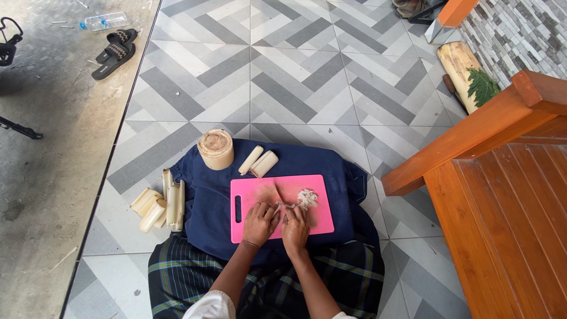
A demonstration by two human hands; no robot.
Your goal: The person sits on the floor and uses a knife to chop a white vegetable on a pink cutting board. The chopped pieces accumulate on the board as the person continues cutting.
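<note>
Head view: pale shreds [306, 198] just beyond right hand [295, 229].

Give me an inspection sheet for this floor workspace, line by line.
Surface: grey patterned tile floor under a dark blue cloth.
Job's things: pink plastic cutting board; pale shredded pile; round cut stem section.
Clutter: pale peeled stem strips; two small stem pieces.
Grippers: left hand and right hand press on the board; whether they grip anything cannot be told.
Cables: nothing seen.
Surroundings: orange wooden bench; black sandals; clear plastic bottle.
</note>
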